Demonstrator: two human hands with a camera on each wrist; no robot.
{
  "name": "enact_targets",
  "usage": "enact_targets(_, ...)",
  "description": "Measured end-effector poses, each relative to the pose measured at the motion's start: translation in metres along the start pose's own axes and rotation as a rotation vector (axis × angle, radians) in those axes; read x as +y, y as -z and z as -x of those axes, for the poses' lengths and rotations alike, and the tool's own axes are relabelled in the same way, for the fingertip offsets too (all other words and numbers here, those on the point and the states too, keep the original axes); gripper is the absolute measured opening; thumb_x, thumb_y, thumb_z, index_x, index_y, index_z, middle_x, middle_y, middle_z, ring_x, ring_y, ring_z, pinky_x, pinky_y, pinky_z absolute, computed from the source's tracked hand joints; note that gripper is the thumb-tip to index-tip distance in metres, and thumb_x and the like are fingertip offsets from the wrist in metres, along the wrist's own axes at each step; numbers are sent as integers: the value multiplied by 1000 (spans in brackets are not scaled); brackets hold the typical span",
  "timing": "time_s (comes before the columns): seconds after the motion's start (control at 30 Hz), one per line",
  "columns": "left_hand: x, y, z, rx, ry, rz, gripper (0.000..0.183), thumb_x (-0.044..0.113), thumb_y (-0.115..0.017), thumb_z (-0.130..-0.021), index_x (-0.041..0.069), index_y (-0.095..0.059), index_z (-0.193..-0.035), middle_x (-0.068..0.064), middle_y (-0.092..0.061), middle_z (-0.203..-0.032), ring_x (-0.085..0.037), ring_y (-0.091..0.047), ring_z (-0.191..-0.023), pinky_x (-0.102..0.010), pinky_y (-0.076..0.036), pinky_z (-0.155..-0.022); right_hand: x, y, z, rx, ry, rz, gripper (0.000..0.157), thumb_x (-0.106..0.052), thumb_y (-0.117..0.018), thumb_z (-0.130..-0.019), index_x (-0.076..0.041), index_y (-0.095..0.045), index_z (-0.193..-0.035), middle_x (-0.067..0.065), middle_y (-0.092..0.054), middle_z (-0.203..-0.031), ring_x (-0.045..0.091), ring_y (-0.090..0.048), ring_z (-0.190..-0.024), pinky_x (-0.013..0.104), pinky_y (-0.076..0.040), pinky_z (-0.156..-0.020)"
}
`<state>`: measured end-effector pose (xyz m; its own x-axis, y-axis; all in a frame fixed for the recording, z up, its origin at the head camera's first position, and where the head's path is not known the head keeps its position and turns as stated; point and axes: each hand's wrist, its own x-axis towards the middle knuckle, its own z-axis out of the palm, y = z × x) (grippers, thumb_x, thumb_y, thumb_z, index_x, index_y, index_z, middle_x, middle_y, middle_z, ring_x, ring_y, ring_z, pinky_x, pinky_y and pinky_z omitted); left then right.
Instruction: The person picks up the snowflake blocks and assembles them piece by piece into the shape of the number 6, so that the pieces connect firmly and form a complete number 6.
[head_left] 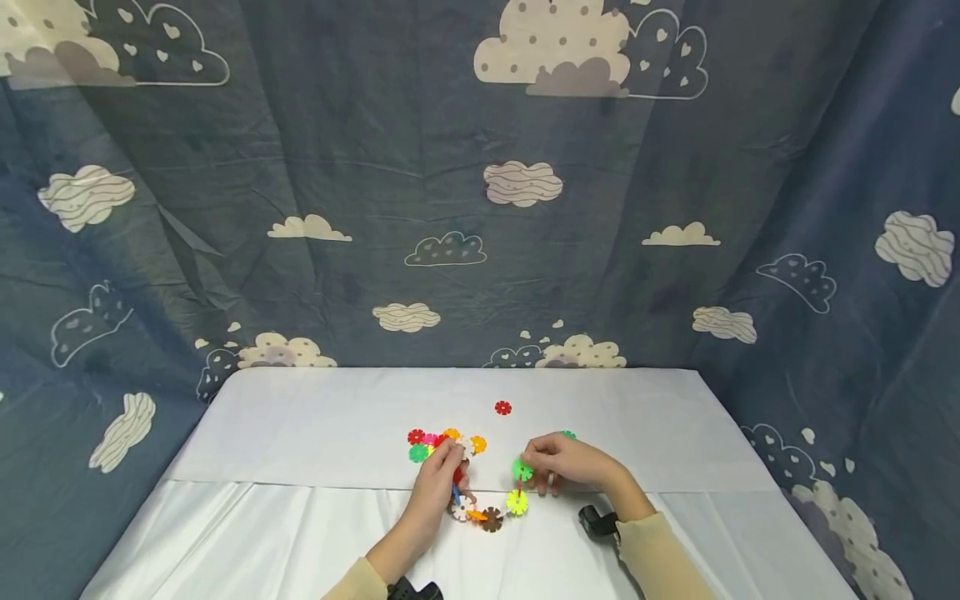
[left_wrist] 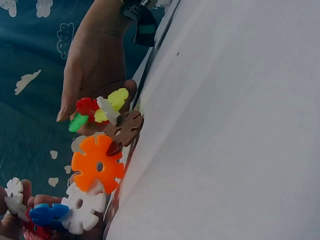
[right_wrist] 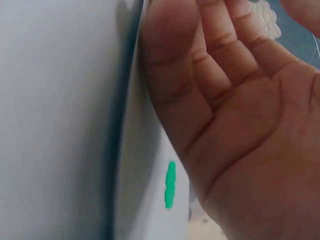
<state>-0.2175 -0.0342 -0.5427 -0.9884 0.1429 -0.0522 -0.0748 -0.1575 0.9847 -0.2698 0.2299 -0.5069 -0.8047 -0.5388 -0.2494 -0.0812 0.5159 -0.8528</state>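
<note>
Gripping the disc chain in left hand and, kinda hard to tell, probably pinching its green disc in right hand, so line up square before pushing.

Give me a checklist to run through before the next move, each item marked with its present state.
1. Left hand holding its part of the chain of discs: ok.
2. Right hand at the green disc on the chain: ok, its fingers are on it; how firmly, cannot tell.
3. Every joint in the chain pushed fully home: cannot tell, overlaps hide the slots.
4. Hands brought together: not ok, a gap lies between them.
5. Loose red disc out of the way: ok, it lies on the table beyond the hands.
6. Pile fully in sight: not ok, the left hand partly covers it in the head view.
</note>
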Motion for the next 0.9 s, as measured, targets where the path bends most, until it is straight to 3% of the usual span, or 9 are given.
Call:
enact_targets(0.13,2,1,-1,-19,0,28,26,25,-47,-114,4,-50,-100,-1,-47,-83,-10,-45,-67,-22,-57,-60,-5,14,-20,208,-50,113,25,-27,-64,-107,-4,-72,-111,6,-68,-77,18,-61,-62,29,-51,-55)
enact_targets(0.23,4,2,-1,-10,2,33,25,25,-45,-115,4,-49,-101,-1,-48,-84,-9,-45,-67,-22,-57,-61,-15,24,-51,348,-84,326,29,-27,-70,-103,-9,-73,-126,6,-70,-81,19,-62,-62,31,-50,-56)
enact_targets(0.37,4,0,1,-8,19,42,24,24,-44,-115,6,-49,-99,0,-48,-84,-9,-46,-68,-21,-56,-61,-25,29,-88,359,-149,649,43,-36,-77,-98,-18,-72,-136,6,-78,-105,19,-67,-80,39,-56,-73)
enact_targets(0.47,2,-2,1,-16,21,56,23,21,-44,-115,7,-48,-97,0,-49,-83,-9,-46,-67,-21,-56,-60,-24,28,-102,351,-167,748,35,-38,-83,-92,-21,-77,-122,2,-78,-105,19,-66,-85,43,-56,-79)
enact_targets(0.57,2,-4,1,-15,5,67,24,20,-44,-115,4,-48,-98,0,-49,-83,-9,-45,-66,-21,-56,-59,-21,26,-102,373,-124,689,21,-32,-87,-89,-17,-76,-99,-2,-71,-86,16,-60,-75,34,-50,-70)
enact_targets(0.67,2,-5,0,-5,-11,80,28,21,-46,-115,-2,-48,-99,0,-48,-82,-9,-45,-65,-22,-56,-56,-22,22,-87,380,-49,536,17,-25,-87,-90,-15,-73,-87,-3,-65,-76,12,-52,-67,26,-41,-62)
enact_targets(0.8,2,-3,0,0,2,82,30,24,-47,-114,-2,-48,-98,0,-48,-80,-9,-46,-64,-24,-58,-55,-31,5,-52,354,80,348,5,-18,-80,-95,-13,-80,-93,3,-76,-86,9,-56,-70,21,-47,-61)
enact_targets(0.9,2,0,1,5,22,75,28,25,-47,-114,4,-50,-97,0,-49,-80,-9,-46,-63,-25,-59,-56,-40,-12,-32,346,205,331,8,-16,-77,-98,-12,-83,-101,7,-80,-94,7,-61,-72,21,-53,-62)
